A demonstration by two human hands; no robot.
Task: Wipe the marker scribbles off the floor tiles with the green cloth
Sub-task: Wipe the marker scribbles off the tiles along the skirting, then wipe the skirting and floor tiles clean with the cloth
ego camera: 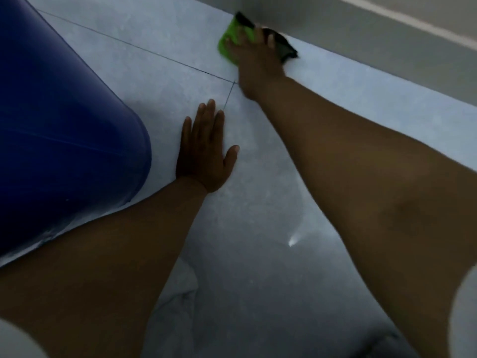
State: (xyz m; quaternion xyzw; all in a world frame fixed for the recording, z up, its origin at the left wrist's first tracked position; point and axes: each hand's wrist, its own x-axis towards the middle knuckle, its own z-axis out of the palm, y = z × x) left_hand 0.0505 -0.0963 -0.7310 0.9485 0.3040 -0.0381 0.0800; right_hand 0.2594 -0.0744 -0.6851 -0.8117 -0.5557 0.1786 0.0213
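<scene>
My right hand [254, 64] is stretched far forward, pressing the green cloth [232, 41] flat on the pale floor tile right beside the wall base. Dark marks or dark fabric [285, 47] show at the cloth's far edge and beside my fingers; blur keeps me from telling which. My left hand [204, 151] lies palm down on the tile nearer to me, fingers spread, holding nothing. No other scribbles are visible on the tiles around it.
A knee in blue fabric [64, 120] fills the left side. Grout lines [144, 50] cross near my right wrist. The grey wall base [361, 45] runs along the top right. A small bright glare spot [293, 241] sits on the floor.
</scene>
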